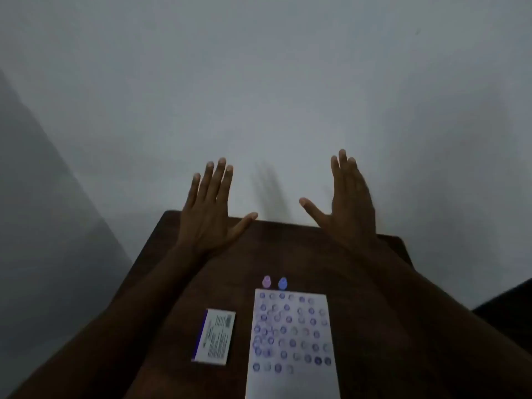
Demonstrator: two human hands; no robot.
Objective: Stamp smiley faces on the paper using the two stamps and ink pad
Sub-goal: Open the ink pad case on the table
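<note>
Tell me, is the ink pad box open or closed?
Closed. The ink pad box lies flat left of the paper, its printed label facing up and no ink surface showing. Neither hand touches it.

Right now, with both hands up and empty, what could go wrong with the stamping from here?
The paper is already crowded with prints, so new faces may overlap unless they go in the bare strip at its near end. The pink stamp and blue stamp stand close together, so a reaching hand could knock one over.

On the table (pixel 230 254) lies the paper (pixel 292 381), with the ink pad box (pixel 214 336) just left of it. Two stamps (pixel 275 283) stand side by side just behind the paper's far edge.
</note>
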